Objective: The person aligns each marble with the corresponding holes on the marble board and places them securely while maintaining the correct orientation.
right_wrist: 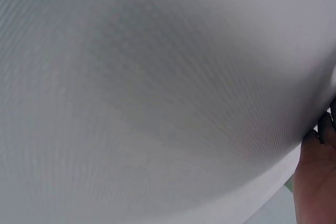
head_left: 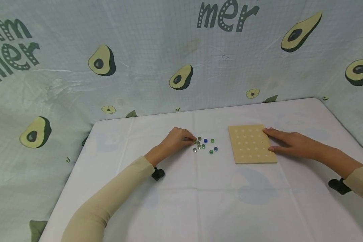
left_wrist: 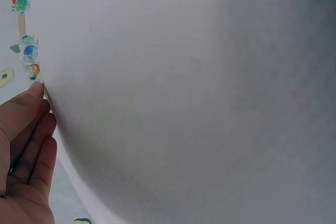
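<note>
Several small glass marbles, green, clear and blue, lie loosely grouped on the white table, among them a dark blue marble (head_left: pixel 205 140). My left hand (head_left: pixel 177 138) is at the group's left edge, its thumb and fingertips pinching a greenish marble (head_left: pixel 195 142). In the left wrist view, the thumb and index finger of this hand (left_wrist: pixel 26 145) meet low at the tabletop. To the right lies a square tan pegboard (head_left: pixel 252 144) with rows of pale holes. My right hand (head_left: pixel 296 144) rests against its right edge, fingers extended near the far corner and thumb lower down.
The white-covered table (head_left: pixel 199 208) ends at the back against a hanging cloth (head_left: pixel 145 60) printed with avocados. More of this cloth hangs at the left and right sides. Another blue marble (head_left: pixel 215 149) lies between the group and the board.
</note>
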`<move>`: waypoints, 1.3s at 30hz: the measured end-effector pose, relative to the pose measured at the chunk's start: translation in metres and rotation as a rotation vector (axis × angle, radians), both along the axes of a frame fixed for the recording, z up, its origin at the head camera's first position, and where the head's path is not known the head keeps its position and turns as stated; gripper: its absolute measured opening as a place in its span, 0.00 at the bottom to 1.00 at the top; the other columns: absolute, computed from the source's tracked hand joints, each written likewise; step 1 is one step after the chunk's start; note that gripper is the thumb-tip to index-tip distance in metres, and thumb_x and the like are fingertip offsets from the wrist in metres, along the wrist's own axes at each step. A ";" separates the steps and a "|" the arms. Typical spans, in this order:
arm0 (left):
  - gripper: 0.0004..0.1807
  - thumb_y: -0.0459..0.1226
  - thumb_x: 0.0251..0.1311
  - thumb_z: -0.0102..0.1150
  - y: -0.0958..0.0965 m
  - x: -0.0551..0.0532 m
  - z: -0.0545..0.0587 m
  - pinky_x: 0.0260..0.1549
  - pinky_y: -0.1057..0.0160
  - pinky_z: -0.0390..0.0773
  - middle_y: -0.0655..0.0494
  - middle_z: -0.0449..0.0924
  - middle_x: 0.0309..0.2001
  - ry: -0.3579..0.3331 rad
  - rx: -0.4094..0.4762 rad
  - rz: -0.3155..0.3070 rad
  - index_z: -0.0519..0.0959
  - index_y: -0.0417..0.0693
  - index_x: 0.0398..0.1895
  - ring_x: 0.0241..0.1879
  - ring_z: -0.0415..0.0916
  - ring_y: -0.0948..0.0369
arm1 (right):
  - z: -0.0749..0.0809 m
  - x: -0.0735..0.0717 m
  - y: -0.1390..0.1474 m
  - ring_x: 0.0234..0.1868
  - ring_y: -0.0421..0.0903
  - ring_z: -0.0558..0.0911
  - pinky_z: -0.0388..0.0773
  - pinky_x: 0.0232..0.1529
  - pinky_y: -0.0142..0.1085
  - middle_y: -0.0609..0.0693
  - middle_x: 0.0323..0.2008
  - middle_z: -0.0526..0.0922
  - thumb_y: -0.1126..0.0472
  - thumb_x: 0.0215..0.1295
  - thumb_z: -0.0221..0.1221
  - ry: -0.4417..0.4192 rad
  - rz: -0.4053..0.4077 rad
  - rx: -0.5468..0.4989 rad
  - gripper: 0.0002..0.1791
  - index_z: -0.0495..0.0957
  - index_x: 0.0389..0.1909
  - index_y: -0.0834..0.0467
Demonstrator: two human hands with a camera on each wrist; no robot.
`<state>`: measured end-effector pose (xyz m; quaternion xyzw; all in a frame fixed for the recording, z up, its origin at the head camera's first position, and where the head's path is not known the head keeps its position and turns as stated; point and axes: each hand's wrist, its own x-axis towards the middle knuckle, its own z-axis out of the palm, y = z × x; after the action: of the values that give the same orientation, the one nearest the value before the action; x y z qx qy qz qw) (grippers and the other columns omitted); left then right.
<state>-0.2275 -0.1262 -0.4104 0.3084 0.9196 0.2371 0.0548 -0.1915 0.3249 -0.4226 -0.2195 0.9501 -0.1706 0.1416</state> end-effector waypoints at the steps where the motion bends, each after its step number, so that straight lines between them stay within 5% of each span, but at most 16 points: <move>1: 0.10 0.34 0.62 0.70 0.000 0.000 0.000 0.52 0.61 0.81 0.53 0.89 0.46 0.003 0.006 0.002 0.89 0.44 0.46 0.51 0.85 0.58 | 0.000 0.000 0.000 0.75 0.68 0.59 0.62 0.66 0.66 0.64 0.77 0.56 0.34 0.69 0.59 0.006 0.003 0.001 0.47 0.52 0.82 0.48; 19: 0.09 0.37 0.62 0.71 -0.004 0.003 -0.002 0.48 0.62 0.82 0.56 0.89 0.45 -0.021 0.145 0.102 0.90 0.48 0.45 0.47 0.85 0.62 | -0.001 0.004 0.000 0.75 0.67 0.60 0.63 0.66 0.65 0.63 0.77 0.57 0.36 0.69 0.60 0.022 0.019 -0.022 0.46 0.53 0.81 0.47; 29: 0.09 0.37 0.62 0.71 0.001 0.001 0.007 0.54 0.57 0.82 0.57 0.89 0.47 -0.003 0.225 0.145 0.90 0.49 0.45 0.52 0.84 0.59 | 0.002 -0.004 -0.003 0.75 0.66 0.61 0.63 0.66 0.64 0.63 0.77 0.58 0.35 0.69 0.59 0.050 0.045 -0.008 0.46 0.55 0.81 0.49; 39: 0.11 0.39 0.62 0.71 0.016 0.002 0.009 0.57 0.60 0.79 0.56 0.89 0.47 0.024 0.233 0.114 0.90 0.49 0.47 0.54 0.83 0.60 | 0.002 0.001 0.000 0.73 0.68 0.63 0.66 0.64 0.65 0.64 0.76 0.59 0.36 0.69 0.60 0.039 0.031 -0.006 0.46 0.55 0.81 0.49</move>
<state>-0.2260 -0.1104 -0.4012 0.2627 0.9025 0.3411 -0.0060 -0.1909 0.3251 -0.4203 -0.2377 0.9487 -0.1667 0.1249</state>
